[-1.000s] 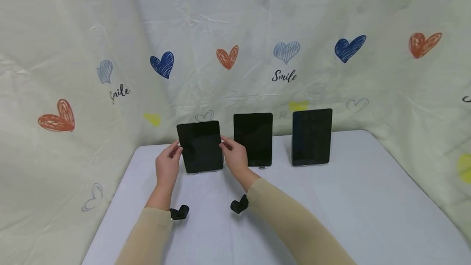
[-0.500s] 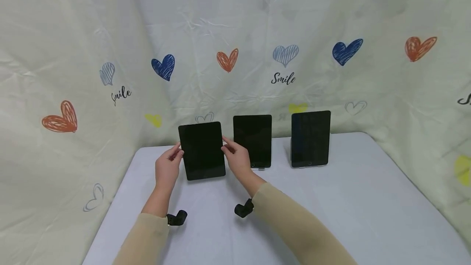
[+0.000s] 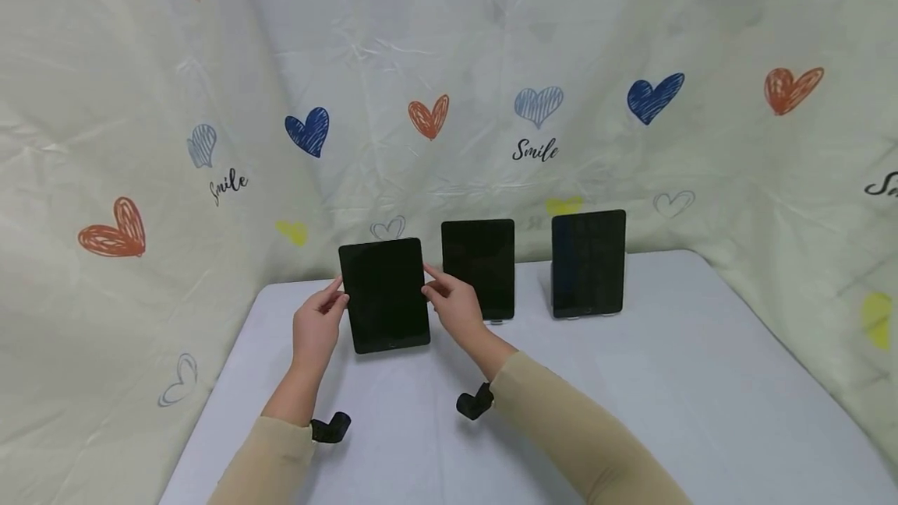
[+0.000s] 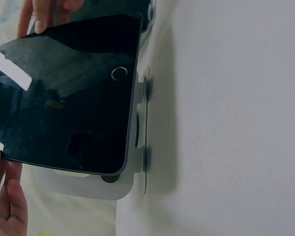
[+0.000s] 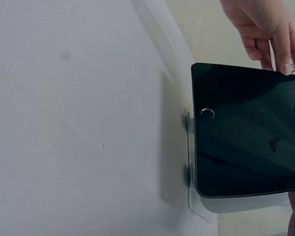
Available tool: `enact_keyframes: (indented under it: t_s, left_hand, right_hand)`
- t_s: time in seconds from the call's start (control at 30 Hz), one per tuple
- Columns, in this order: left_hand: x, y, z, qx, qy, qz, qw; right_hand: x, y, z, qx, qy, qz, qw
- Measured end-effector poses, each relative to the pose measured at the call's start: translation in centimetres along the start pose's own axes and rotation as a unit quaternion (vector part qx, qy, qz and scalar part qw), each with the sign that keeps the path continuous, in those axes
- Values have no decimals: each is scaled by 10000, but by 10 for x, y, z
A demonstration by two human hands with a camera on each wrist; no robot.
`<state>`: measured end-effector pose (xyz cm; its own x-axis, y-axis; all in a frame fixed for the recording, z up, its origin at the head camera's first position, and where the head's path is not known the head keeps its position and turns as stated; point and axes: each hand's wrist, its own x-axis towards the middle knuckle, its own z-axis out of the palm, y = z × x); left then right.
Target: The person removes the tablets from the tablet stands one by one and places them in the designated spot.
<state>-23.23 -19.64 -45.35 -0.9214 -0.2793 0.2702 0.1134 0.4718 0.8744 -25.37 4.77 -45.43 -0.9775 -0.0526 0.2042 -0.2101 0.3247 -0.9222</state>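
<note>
A smooth white tabletop spreads beneath the grip; behind it hangs a pale, creased sheet printed with coloured hearts and "Smile". The bare left hand and bare right hand pinch opposite side edges of a flat black tablet, tilted between them. Just behind it, a pale stand is mostly hidden; whether the two touch, I cannot tell. To the right of the grip, a black middle tablet, its lower corner covered by the right hand, and a black far tablet stand propped upright. Beige sleeves run out of frame.
</note>
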Motion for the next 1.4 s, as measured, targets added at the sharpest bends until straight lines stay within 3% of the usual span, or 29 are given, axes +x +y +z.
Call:
enact_keyframes:
  t_s: [0.67, 0.9, 1.4]
  left_hand:
    - [-9, 11, 0, -25, -446, -292, 9986]
    - [-12, 8, -1, 54, -805, -622, 9948]
    - [-19, 1, -7, 23, -1228, -833, 9889]
  right_hand:
    - [-5, -2, -16, 173, -354, 390, 9985]
    - [-10, 1, -19, 399, -481, 600, 9962]
    - [-23, 4, -19, 647, -721, 988, 9904]
